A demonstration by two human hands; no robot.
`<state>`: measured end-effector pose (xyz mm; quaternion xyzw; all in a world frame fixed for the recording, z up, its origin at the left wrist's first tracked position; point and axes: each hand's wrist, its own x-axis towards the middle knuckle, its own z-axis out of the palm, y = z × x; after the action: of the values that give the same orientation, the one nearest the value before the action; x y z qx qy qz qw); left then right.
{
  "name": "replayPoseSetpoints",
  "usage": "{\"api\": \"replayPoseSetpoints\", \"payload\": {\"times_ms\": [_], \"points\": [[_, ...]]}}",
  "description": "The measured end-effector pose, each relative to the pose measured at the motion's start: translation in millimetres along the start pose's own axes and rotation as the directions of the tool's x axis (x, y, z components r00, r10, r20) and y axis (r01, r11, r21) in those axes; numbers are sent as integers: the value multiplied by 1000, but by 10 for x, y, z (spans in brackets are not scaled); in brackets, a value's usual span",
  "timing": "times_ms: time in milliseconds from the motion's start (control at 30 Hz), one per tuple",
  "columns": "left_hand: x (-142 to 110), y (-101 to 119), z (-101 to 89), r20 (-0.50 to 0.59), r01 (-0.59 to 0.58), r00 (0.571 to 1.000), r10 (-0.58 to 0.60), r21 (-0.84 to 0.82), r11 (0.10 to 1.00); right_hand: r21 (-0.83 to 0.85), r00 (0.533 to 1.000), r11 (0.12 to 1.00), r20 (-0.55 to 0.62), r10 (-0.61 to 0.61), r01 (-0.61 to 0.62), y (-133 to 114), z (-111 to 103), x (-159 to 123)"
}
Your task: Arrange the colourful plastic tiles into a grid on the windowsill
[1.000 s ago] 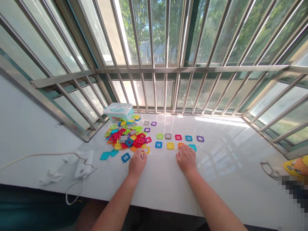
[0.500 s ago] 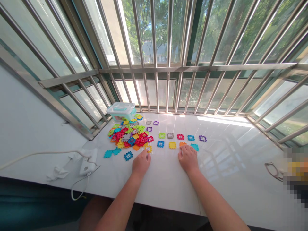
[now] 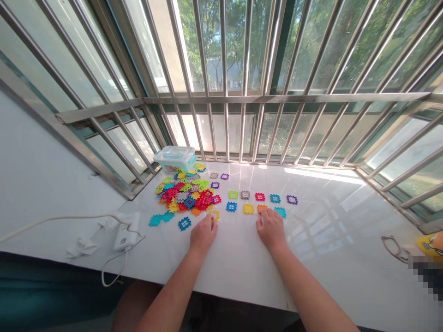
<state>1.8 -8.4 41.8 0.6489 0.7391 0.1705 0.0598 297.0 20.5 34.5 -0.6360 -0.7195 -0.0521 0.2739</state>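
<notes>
Closed fingers of my left hand (image 3: pixel 203 234) rest at the near edge of a yellow square frame tile (image 3: pixel 215 215), which they partly cover. My right hand (image 3: pixel 271 227) is closed too, its fingertips on an orange interlocking tile (image 3: pixel 262 208) and hiding part of it. A yellow tile (image 3: pixel 248 209) and a blue window tile (image 3: pixel 231 206) lie left of the orange one, a turquoise tile (image 3: pixel 280 212) to its right. Behind runs a row of green (image 3: pixel 233 195), grey (image 3: pixel 245 195), red (image 3: pixel 260 197), blue (image 3: pixel 275 198) and purple (image 3: pixel 292 199) tiles.
A heap of mixed tiles (image 3: pixel 187 196) lies at left, before a lidded clear box (image 3: pixel 175 159). A white power strip (image 3: pixel 127 233) with cords and crumpled tissue (image 3: pixel 83 247) sit farther left. Glasses (image 3: pixel 394 249) lie at far right. Metal bars (image 3: pixel 242 99) border the back.
Both hands keep their places at the yellow and orange tiles. Only the camera view has shifted slightly.
</notes>
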Motion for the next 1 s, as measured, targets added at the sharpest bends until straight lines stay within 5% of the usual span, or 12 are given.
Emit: {"api": "replayPoseSetpoints", "payload": {"times_ms": [433,1000], "points": [[-20,12,-36,2,-32,999,32,-23,999,11,1000,1000,14,-5,5,7,11,3],[-1,-67,66,-153,-37,988,19,-115,993,21,1000,1000,12,-4,4,15,22,5]]}}
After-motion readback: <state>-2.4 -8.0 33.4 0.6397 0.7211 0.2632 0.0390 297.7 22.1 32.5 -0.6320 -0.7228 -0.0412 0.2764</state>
